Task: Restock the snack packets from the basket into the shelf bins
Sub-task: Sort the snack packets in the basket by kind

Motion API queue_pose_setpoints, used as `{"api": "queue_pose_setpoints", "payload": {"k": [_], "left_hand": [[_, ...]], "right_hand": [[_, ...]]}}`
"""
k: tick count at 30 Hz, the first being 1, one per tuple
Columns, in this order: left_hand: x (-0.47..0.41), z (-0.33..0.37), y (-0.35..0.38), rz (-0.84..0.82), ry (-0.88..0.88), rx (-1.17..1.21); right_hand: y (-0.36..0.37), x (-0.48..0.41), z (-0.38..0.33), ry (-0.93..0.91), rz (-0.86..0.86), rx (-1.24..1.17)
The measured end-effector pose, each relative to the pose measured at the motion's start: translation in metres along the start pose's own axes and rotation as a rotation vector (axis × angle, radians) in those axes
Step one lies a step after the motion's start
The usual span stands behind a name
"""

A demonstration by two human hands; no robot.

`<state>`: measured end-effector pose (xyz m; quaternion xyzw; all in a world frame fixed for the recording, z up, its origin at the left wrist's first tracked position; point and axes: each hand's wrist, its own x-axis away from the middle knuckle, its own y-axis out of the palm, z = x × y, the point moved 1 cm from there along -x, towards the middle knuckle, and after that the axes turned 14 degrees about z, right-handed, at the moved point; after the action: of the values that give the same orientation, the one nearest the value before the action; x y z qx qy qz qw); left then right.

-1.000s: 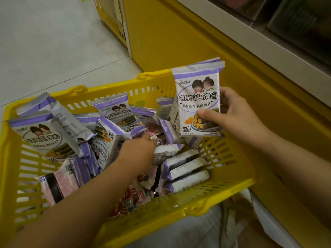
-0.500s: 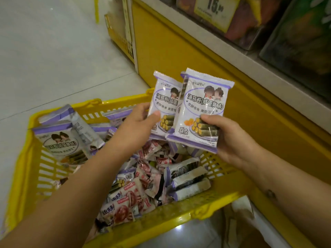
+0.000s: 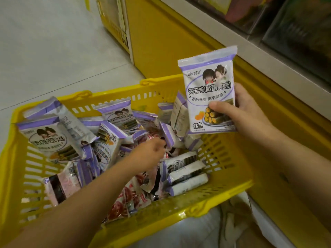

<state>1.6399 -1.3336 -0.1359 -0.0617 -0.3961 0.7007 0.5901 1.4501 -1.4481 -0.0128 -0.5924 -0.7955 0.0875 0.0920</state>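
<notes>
Fingers [image 3: 239,94] of R hand [image 3: 250,115] grip packets [image 3: 207,90] over basket [image 3: 220,199] rim; L hand [image 3: 152,153] inside, grasp unclear.

Pale grey floor tiles [image 3: 53,51], crossed by a thin grout line, meet the yellow base panel [image 3: 161,42] of a shop shelf unit under soft, even light; a cream ledge [image 3: 268,61] caps it, a second yellow stand [image 3: 114,20] behind.
</notes>
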Motion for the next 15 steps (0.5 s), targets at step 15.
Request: {"api": "queue_pose_setpoints", "payload": {"k": [15], "left_hand": [[-0.004, -0.032, 0.038, -0.362, 0.167, -0.042]], "right_hand": [[0.01, 0.002, 0.027, -0.13, 0.015, -0.006]]}}
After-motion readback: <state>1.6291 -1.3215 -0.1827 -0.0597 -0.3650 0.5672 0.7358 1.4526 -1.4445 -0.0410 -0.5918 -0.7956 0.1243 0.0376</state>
